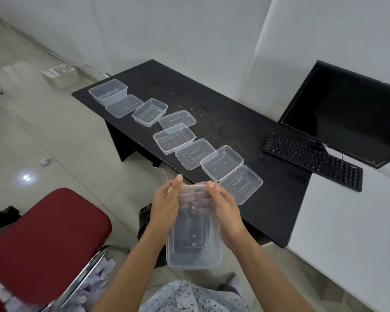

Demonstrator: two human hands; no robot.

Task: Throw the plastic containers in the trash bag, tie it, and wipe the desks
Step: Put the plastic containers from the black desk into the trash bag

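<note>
Both hands hold a clear plastic container (194,251) with its lid in front of my chest, off the desk's near edge. My left hand (164,206) grips its left side and my right hand (225,210) grips its right side, thumbs over the far rim. Several more clear containers and lids lie in a diagonal row on the black desk (268,199), from the far container (108,91) to the nearest lid (241,183). A black trash bag (145,219) shows below the hands, beside the desk, mostly hidden.
Crumbs are scattered over the middle of the black desk. A black keyboard (313,161) and monitor (347,113) stand at the right, partly on a white desk (347,233). A red-cushioned chair (47,242) stands at the lower left on the tiled floor.
</note>
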